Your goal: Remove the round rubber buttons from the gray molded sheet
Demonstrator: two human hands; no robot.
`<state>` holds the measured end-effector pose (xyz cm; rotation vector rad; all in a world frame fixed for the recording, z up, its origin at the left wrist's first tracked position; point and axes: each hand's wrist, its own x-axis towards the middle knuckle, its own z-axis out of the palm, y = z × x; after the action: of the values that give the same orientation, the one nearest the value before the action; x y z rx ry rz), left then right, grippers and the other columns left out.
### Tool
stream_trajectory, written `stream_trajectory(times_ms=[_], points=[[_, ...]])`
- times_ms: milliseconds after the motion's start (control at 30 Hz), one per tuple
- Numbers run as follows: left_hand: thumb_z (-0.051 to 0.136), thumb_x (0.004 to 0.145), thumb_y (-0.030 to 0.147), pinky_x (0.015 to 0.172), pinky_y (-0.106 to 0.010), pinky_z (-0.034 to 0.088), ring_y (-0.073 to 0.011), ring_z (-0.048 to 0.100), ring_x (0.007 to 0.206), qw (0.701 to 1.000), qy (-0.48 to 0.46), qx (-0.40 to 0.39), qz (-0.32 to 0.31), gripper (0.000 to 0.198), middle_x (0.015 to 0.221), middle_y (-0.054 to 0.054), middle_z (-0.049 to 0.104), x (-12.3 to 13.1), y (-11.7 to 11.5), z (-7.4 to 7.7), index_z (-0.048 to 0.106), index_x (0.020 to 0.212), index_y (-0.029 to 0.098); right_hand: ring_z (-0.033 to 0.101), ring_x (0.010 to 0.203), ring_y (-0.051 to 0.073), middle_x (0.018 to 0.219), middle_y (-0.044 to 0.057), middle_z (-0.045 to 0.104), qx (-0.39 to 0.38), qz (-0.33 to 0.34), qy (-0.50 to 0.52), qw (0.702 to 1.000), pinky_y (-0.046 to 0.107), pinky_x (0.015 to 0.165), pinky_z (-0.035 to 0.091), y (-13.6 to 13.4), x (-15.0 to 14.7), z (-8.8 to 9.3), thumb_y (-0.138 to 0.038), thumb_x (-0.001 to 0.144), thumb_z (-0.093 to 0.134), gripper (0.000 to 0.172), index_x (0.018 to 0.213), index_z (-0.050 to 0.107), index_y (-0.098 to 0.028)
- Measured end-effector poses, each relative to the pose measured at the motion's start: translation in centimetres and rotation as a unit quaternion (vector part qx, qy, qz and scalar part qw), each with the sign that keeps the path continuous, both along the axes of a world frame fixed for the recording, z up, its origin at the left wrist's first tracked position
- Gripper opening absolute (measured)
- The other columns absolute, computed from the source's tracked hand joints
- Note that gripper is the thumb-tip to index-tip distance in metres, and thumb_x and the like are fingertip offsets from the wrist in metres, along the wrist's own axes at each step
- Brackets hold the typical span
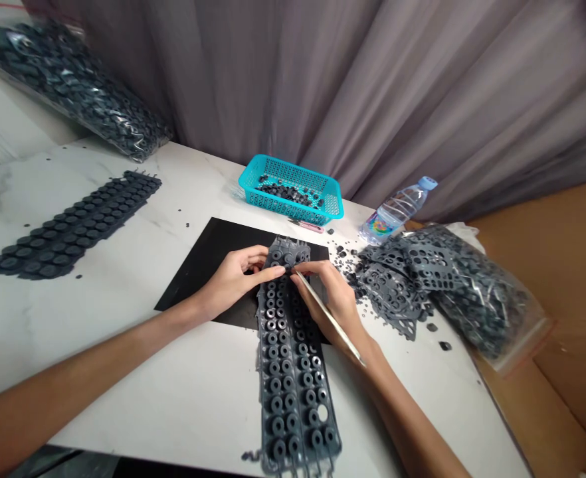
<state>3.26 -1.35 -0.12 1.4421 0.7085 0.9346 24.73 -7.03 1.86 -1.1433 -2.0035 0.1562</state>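
Observation:
A long dark grey moulded rubber sheet (pixel 293 358) with rows of ring-shaped parts lies lengthwise in front of me. One round hole shows near its near right end. My left hand (pixel 238 275) is closed on the sheet's far left edge, thumb on top and fingers partly hidden behind it. My right hand (pixel 330 292) grips slim pale tweezers (pixel 330 318), which slant back over the wrist. Its thumb and forefinger meet over the sheet close to my left thumb; what lies between the fingertips is too small to make out. Under the sheet's far part is a black mat (pixel 193 265).
A second rubber sheet (pixel 78 226) lies at left, below a bulging bag of dark parts (pixel 84 93). Behind the mat stand a turquoise basket (pixel 340 199) of small parts and a pink-handled cutter (pixel 307 226). Rightward are a water bottle (pixel 397 209), rubber scraps (pixel 392 285) and another bag (pixel 492 312).

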Motion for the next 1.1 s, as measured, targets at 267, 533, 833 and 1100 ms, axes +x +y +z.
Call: stream_trajectory(times_ms=[267,533,833,1100], points=[[0.077,0.09,0.034,0.1,-0.038,0.052,-0.0259,0.069,0.112,0.999,-0.031,-0.033,-0.002,0.035,0.114,-0.01,0.076,0.03,-0.24,0.51,0.072,0.12,0.015,0.069,0.101,0.023,0.11,0.008,0.072,0.022,0.041,-0.036,0.998,0.038,0.09,0.058,0.3,0.48,0.59,-0.026,0.106,0.06,0.015,0.12,0.062,-0.023],[0.075,0.091,0.032,0.104,-0.039,0.05,-0.0241,0.069,0.108,0.999,-0.032,-0.03,-0.012,0.024,0.114,-0.009,0.076,0.0,-0.29,0.51,0.074,0.107,0.014,0.067,0.104,0.022,0.111,0.009,0.07,0.022,0.045,-0.045,0.998,0.037,0.092,0.057,0.39,0.01,0.46,-0.024,0.106,0.06,0.013,0.12,0.061,-0.022],[0.075,0.092,0.034,0.103,-0.039,0.05,-0.025,0.068,0.111,0.999,-0.027,-0.03,-0.011,0.024,0.113,-0.009,0.076,0.04,-0.24,0.15,0.075,0.107,0.015,0.067,0.101,0.023,0.11,0.01,0.071,0.026,0.033,-0.07,0.997,0.038,0.091,0.056,0.46,-0.2,0.53,-0.03,0.108,0.059,0.015,0.119,0.062,-0.021],[0.074,0.093,0.036,0.101,-0.04,0.05,-0.0264,0.068,0.111,1.0,-0.011,-0.015,-0.005,0.023,0.107,-0.008,0.076,0.01,-0.21,0.09,0.074,0.101,0.015,0.067,0.098,0.023,0.109,0.011,0.071,0.048,0.041,-0.092,0.994,0.037,0.088,0.056,0.61,-0.26,0.69,-0.029,0.108,0.059,0.014,0.118,0.062,-0.018]])
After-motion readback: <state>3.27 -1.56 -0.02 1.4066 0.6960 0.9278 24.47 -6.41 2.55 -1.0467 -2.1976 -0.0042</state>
